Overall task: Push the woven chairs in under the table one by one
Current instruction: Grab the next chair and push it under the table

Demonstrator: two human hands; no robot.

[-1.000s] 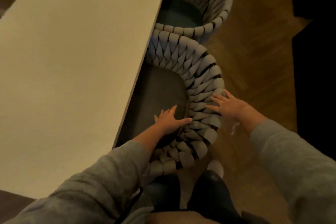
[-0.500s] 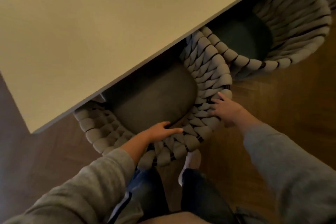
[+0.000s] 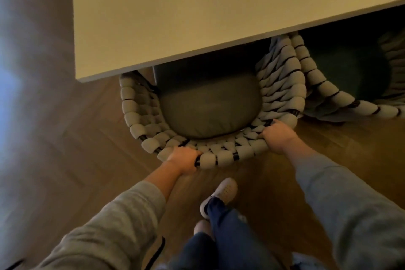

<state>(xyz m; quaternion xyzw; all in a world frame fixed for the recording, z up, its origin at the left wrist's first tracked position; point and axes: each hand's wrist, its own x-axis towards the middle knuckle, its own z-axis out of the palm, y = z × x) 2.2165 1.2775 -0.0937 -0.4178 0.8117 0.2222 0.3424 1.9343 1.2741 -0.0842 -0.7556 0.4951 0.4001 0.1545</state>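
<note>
A woven chair (image 3: 140, 114) with thick grey braided rope and a dark round seat cushion (image 3: 210, 112) stands partly under the pale table (image 3: 175, 11); its front half is hidden beneath the tabletop. My left hand (image 3: 183, 160) grips the back rim at its lower left, fingers curled over the rope. My right hand (image 3: 278, 135) grips the rim on the right side of the backrest. A second woven chair (image 3: 341, 98) stands to the right, touching the first, its seat mostly under the table.
Wooden herringbone floor (image 3: 72, 142) lies to the left and behind the chair. My legs and white shoes (image 3: 223, 193) stand just behind the chair back. The table corner (image 3: 79, 76) ends left of the chair.
The view has swung round behind the chair. Both hands went from resting flat on the weave to gripping the back rim, and the chair sits squarer to the table edge.
</note>
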